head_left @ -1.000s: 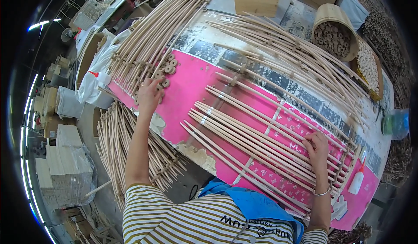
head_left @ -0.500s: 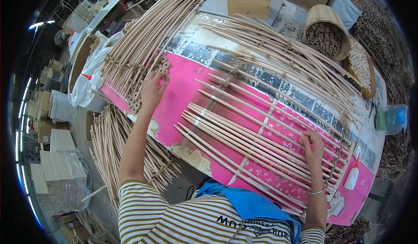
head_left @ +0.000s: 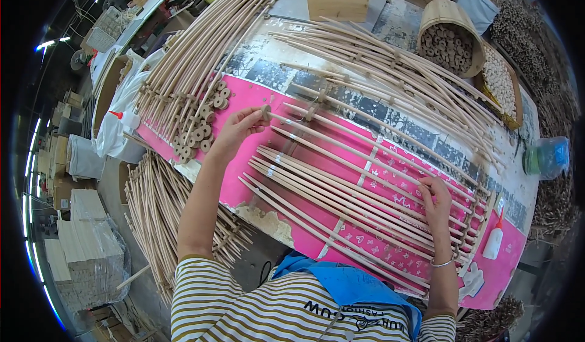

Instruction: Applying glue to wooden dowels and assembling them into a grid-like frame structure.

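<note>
Pinched in the fingers of my left hand is a small wooden disc, right by the left tip of a long thin wooden rod. My right hand is closed on a rod farther along to the right; the fingers hide part of it. Several more rods lie side by side across the pink sheet. To the left of my left hand, loose wooden discs with center holes are heaped beside a bundle of rods.
More rods with discs lie at the back. A wooden bucket of discs and a box of pale small pieces stand at the far right. Red-tipped glue bottles flank the sheet, one right, one left. A rod bundle leans below the table edge.
My left hand has moved right from the disc heap to the rod tips, with a disc now in its fingers. My right hand stays on the rods, nearly still.
</note>
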Tool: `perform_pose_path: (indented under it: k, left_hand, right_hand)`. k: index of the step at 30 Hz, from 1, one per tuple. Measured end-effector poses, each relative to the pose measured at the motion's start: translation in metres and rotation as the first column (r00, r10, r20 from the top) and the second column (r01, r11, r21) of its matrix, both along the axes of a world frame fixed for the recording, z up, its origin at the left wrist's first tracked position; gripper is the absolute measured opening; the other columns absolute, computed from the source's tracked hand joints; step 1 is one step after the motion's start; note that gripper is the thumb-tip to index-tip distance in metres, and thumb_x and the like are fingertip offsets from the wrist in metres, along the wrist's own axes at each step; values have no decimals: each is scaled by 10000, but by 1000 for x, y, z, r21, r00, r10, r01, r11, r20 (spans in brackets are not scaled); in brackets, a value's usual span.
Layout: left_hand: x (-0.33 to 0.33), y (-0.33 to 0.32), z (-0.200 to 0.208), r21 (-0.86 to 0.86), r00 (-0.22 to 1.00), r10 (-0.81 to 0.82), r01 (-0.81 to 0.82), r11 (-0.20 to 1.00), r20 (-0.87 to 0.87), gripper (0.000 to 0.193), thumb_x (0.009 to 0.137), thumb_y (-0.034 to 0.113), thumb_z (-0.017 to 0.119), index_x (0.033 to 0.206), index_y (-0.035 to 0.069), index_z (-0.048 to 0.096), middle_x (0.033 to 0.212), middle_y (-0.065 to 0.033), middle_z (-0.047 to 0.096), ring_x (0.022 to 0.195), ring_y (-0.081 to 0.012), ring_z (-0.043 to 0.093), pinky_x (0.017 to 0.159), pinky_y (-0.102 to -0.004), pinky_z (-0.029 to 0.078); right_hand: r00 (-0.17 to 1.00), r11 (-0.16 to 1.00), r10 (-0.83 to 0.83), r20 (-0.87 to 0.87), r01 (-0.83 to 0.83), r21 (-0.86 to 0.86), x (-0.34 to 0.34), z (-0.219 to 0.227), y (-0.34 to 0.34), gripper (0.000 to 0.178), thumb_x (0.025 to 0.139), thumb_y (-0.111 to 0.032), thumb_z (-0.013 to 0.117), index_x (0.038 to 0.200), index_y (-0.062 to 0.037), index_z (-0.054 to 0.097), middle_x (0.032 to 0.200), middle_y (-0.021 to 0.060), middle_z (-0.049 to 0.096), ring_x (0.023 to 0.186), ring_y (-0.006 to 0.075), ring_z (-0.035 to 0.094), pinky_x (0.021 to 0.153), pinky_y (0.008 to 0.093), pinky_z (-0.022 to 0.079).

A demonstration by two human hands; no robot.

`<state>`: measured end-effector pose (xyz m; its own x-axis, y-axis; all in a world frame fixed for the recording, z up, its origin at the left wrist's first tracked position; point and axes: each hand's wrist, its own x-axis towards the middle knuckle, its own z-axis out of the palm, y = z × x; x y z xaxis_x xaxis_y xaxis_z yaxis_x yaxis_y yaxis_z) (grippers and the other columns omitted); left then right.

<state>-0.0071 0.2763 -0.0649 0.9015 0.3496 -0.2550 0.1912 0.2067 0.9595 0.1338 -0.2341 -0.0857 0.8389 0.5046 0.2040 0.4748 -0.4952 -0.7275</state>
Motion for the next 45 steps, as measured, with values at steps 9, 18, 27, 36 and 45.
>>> perform_pose_path:
  k: [9, 18, 27, 36, 45]
  left_hand:
    - [10, -36, -1, 86, 991, 86, -77, 993, -102, 325, 998, 367, 711, 1110, 62, 726, 945, 9, 706, 831, -60, 619, 726, -224, 480]
    - [25, -51, -18, 206, 980, 84, -46, 978, -179, 356, 1015, 406, 669, 1161, 87, 730, 958, 35, 686, 843, -52, 607, 728, -238, 484]
    - [28, -30, -33, 131, 993, 43, -28, 991, -112, 258, 1041, 316, 655, 1095, 74, 727, 888, 44, 674, 768, -18, 583, 608, -186, 379]
    - [15, -35, 11, 941, 988, -111, -64, 333, 107, 435, 844, 3, 766, 1269, 61, 696, 1026, -75, 688, 913, -197, 644, 814, -334, 514]
    - [38, -51, 0, 999, 966, -260, 10, 43, 2, 447, 807, 185, 790, 1246, 215, 711, 1102, -34, 636, 1051, -278, 604, 872, -436, 457]
  right_hand:
    - [995, 998, -41, 93, 37, 45, -4, 5, 23, 94, 895, -42, 720, 976, -11, 683, 877, 106, 638, 775, 256, 640, 694, 366, 501]
    - [986, 997, -78, 150, 81, -17, 0, -24, 2, 181, 895, -164, 736, 1041, -64, 699, 963, 116, 691, 919, 314, 671, 800, 418, 518]
    - [976, 996, -74, 205, 84, -39, 9, -16, 8, 150, 943, -232, 702, 940, -83, 709, 853, 76, 649, 836, 283, 622, 769, 411, 481]
    - [987, 999, -41, 157, 45, -22, 12, -28, 6, 183, 932, -243, 710, 929, -61, 731, 867, 98, 684, 847, 302, 656, 759, 424, 498]
    - [996, 996, -84, 39, 84, -21, 5, -17, 6, 216, 842, -168, 803, 997, -50, 710, 921, 90, 688, 869, 283, 665, 778, 380, 509]
